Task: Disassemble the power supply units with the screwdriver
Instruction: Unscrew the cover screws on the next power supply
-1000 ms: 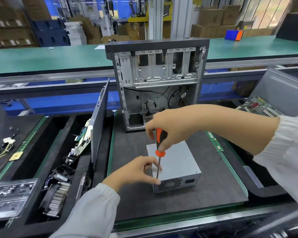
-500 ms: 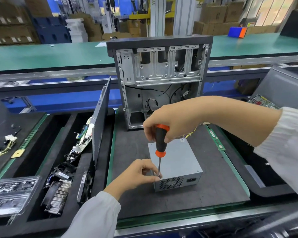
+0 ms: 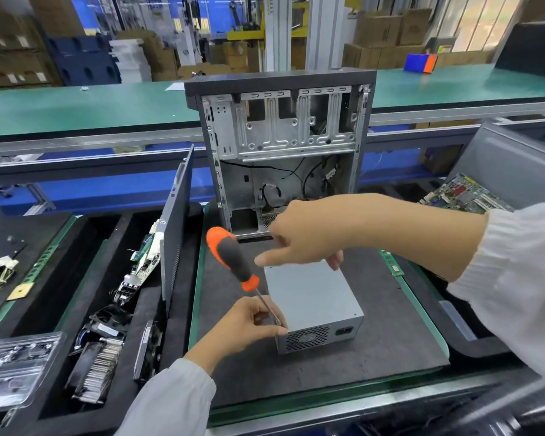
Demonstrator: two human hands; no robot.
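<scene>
A grey power supply unit (image 3: pixel 312 294) lies on the black mat (image 3: pixel 375 341), its fan grille facing me. The screwdriver (image 3: pixel 230 256), black and orange in the handle, leans to the left with its tip at the unit's near left corner. My left hand (image 3: pixel 246 328) pinches the thin shaft just above that corner. My right hand (image 3: pixel 302 237) is off the handle and hovers over the unit's far edge with thumb and fingers spread; one fingertip reaches down at the far right edge.
An open, stripped computer case (image 3: pixel 280 127) stands upright behind the unit. A dark side panel (image 3: pixel 177 228) stands on edge at the left. The left tray holds a heatsink (image 3: pixel 95 369) and boards, with a plastic bag (image 3: pixel 13 369) beside it. At the right lie a motherboard (image 3: pixel 463 196) and a RAM stick (image 3: pixel 392 262).
My right hand let go of the screwdriver handle and moved right over the unit's far edge. The screwdriver tipped from upright to leaning left, held only by my left hand.
</scene>
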